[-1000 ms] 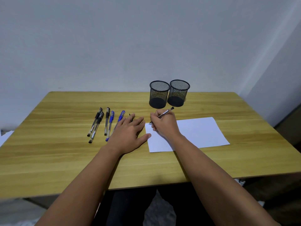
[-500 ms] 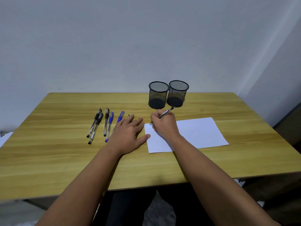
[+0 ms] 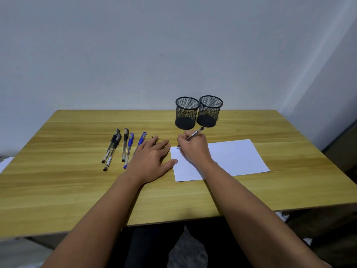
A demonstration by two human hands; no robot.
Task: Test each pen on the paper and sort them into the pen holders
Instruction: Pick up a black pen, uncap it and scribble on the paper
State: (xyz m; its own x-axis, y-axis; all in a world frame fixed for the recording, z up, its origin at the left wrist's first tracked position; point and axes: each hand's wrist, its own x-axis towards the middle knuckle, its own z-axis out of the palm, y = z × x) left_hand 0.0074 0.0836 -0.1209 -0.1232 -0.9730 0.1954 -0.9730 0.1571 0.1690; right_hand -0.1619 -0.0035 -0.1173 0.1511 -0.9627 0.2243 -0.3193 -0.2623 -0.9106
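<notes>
My right hand (image 3: 193,149) grips a black pen (image 3: 195,134) in a writing hold, its tip down at the top left corner of the white paper (image 3: 231,159). My left hand (image 3: 152,159) lies flat on the wooden table (image 3: 77,190), fingers spread, thumb touching the paper's left edge. Under its fingers a blue-capped pen (image 3: 142,139) is partly covered, and a small dark object (image 3: 152,136) peeks out by the fingertips. To the left lie three black pens (image 3: 113,146) and another blue pen (image 3: 129,149). Two black mesh pen holders (image 3: 187,113) (image 3: 210,111) stand side by side behind the paper; no pens show in them.
A grey wall runs behind the table. White paper (image 3: 5,163) shows past the table's left edge. My legs and the floor are visible below the front edge.
The view has shifted slightly. My right hand stays on the paper's corner with the pen, moving only a little. My left hand has not moved.
</notes>
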